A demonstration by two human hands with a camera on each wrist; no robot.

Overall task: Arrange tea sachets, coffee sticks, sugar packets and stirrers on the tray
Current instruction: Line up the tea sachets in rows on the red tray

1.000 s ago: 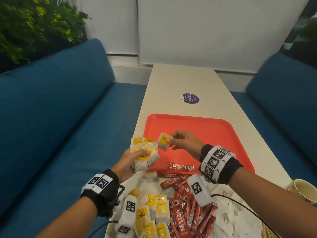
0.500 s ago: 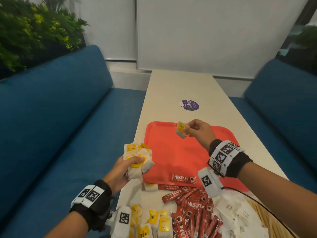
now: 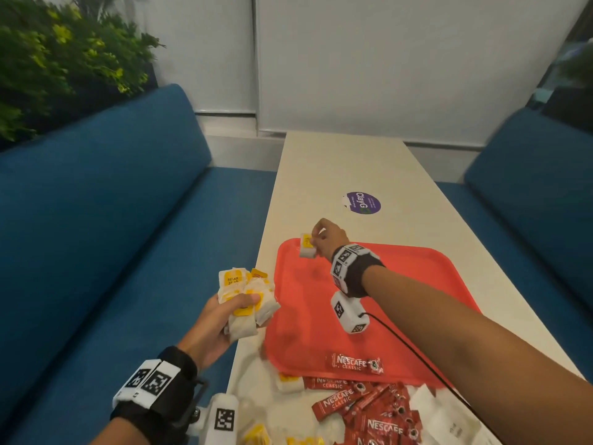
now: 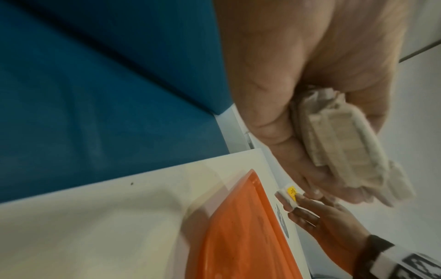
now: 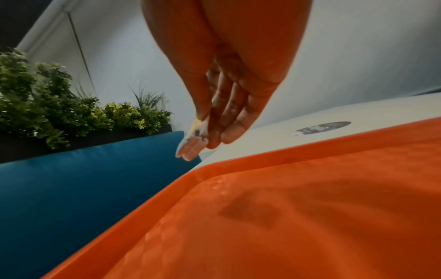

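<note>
My right hand pinches one white and yellow tea sachet just above the far left corner of the red tray. The same sachet hangs from my fingertips in the right wrist view, over the tray's rim. My left hand grips a bundle of tea sachets beside the tray's left edge; they show as a stack in the left wrist view. One red coffee stick lies inside the tray near its front edge.
Red coffee sticks, more tea sachets and white packets are heaped on the beige table in front of the tray. A purple sticker lies beyond it. Blue sofas flank the table.
My right hand has carried the single sachet away from the bundle to the tray's far left corner and lowered it. The left hand with its bundle has stayed by the tray's left edge.
</note>
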